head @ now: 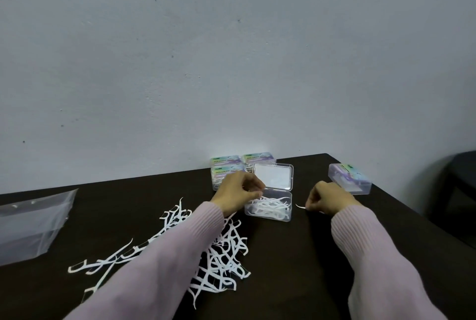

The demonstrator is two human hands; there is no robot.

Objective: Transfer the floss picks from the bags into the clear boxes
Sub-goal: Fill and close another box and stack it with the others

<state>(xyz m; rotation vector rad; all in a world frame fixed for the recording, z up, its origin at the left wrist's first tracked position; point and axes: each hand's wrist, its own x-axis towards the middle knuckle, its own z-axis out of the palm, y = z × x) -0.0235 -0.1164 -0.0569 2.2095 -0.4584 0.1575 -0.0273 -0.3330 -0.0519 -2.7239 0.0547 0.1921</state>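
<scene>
While most floss picks (221, 255) lie heaped near the table's (296, 255) front edge, some fill the open box (269, 207) toward the back. Light, springy, tangle-prone; best pinched by the handle. Left hand (238, 195) and right hand (328, 197) each pinch one.

A dark brown table (296, 255) fills the near half of the scene, its far edge meeting a plain pale grey-blue wall (231, 49) marked with a few small dark specks. At far right, beyond the table's right edge, part of a dark chair (458, 186) stands on the floor, its details indistinct.
</scene>
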